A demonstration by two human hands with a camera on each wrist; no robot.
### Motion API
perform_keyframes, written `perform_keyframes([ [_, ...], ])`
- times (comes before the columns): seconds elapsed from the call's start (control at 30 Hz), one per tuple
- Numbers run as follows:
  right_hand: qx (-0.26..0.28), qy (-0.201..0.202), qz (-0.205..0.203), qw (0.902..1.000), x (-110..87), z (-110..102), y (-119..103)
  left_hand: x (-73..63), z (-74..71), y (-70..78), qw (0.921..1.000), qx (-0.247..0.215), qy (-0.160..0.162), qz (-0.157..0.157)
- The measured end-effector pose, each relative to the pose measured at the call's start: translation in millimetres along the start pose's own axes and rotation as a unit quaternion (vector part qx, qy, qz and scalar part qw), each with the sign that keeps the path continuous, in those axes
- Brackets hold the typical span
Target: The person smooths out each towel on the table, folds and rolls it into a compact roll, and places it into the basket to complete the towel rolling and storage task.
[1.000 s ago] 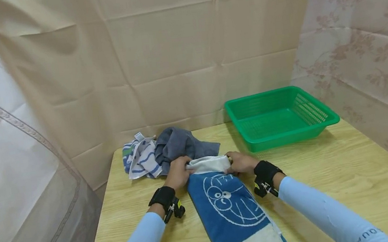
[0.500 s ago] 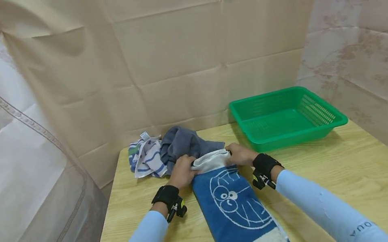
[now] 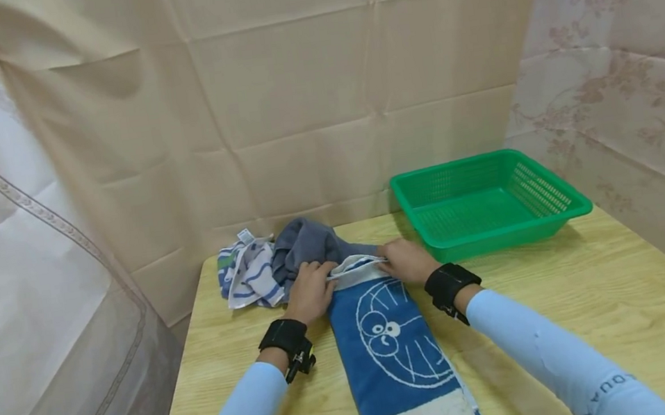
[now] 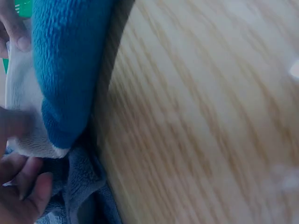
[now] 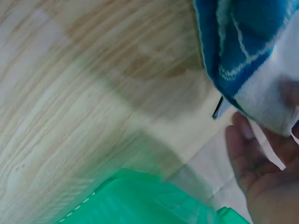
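Note:
A folded blue towel (image 3: 397,339) with a white line-drawn cartoon face lies lengthwise on the table, a white band at each end. My left hand (image 3: 311,293) pinches the left corner of its far end. In the left wrist view, the thumb lies over the white band (image 4: 25,93) and the fingers curl beneath it. The right hand (image 3: 407,261) holds the opposite far corner, thumb on the white cloth and fingers (image 5: 243,140) behind it. Between the hands, the layers of the far edge stand slightly apart.
A crumpled grey towel (image 3: 306,246) lies right beyond the far end, beside a striped white-and-blue cloth (image 3: 251,274). At the back right stands a green plastic basket (image 3: 500,238). Curtains hang behind the wooden table (image 3: 574,316) and at its sides.
Both hands keep hold of the far corners and have shifted slightly away from me. The far edge's layers have parted, and less of the white band faces up. The right wrist has turned.

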State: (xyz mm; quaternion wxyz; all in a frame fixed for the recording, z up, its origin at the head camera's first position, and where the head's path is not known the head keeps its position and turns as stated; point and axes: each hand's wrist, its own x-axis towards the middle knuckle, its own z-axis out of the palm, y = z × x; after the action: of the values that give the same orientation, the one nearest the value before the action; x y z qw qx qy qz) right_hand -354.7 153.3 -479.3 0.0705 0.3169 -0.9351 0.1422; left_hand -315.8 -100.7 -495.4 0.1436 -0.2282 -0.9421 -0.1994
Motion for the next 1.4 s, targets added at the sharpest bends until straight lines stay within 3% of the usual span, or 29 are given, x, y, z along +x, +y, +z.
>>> perform_keyframes([
  [0.2,-0.082,0.056,-0.059,0.9933,2.1,14.8,-0.7,-5.3,5.6,-6.5,0.9991,0.020,0.022,0.030],
  [0.4,-0.125,0.039,-0.139,0.9816,-5.7,26.3,2.9,-10.8,6.6,-9.2,0.9977,0.018,-0.024,0.060],
  [0.53,-0.081,0.012,-0.158,0.9841,-11.6,23.0,4.8,-10.0,3.1,-10.8,0.9964,0.031,-0.060,0.050],
  [0.7,0.000,0.001,-0.106,0.9944,-13.1,14.2,5.5,-6.7,-2.1,-11.6,0.9961,-0.005,-0.087,-0.017],
  [0.8,0.050,-0.008,-0.049,0.9975,-9.5,15.1,6.6,-4.9,0.2,-13.2,0.9952,-0.040,-0.083,-0.033],
  [0.93,0.128,-0.047,0.046,0.9896,-4.5,13.4,6.5,-3.5,1.7,-13.3,0.9925,-0.062,-0.098,-0.039],
  [1.07,0.129,-0.078,0.102,0.9832,-1.7,9.0,6.9,-1.7,-0.4,-13.2,0.9882,-0.067,-0.127,-0.053],
  [1.17,0.126,-0.081,0.113,0.9823,-2.2,8.3,8.8,-0.9,-2.2,-13.9,0.9820,-0.089,-0.149,-0.075],
  [1.4,0.147,-0.058,0.056,0.9859,-13.2,14.7,10.2,-4.6,-3.5,-15.5,0.9613,-0.159,-0.180,-0.134],
])
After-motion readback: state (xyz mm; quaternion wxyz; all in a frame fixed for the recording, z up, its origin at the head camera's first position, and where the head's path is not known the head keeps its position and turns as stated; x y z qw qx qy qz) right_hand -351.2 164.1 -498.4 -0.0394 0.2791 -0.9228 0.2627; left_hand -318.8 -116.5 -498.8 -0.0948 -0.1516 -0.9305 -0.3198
